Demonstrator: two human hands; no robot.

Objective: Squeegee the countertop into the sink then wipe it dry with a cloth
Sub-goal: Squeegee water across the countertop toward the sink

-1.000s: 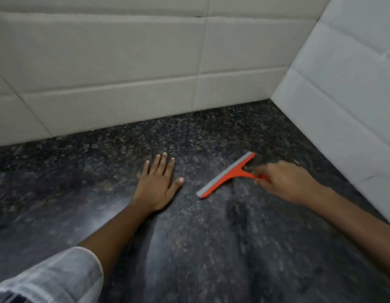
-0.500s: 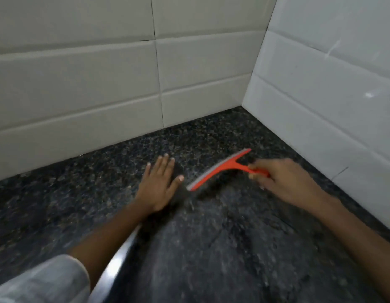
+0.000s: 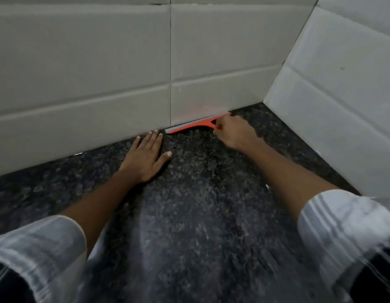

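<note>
An orange squeegee (image 3: 195, 125) with a grey rubber blade lies along the foot of the back tiled wall, its blade edge against the dark speckled granite countertop (image 3: 200, 204). My right hand (image 3: 235, 133) is shut on its short orange handle, just to the blade's right. My left hand (image 3: 146, 157) rests flat on the countertop with fingers spread, its fingertips touching the wall just left of the blade's end. No sink and no cloth are in view.
A grey tiled back wall (image 3: 102, 73) meets a white tiled side wall (image 3: 334, 106) at a corner on the right, closing in the countertop. Pale striped sleeves cover both forearms at the bottom.
My right hand has pushed the squeegee away from me, from mid-counter up to the foot of the back wall. My left hand has slid forward until its fingertips reach the wall.
</note>
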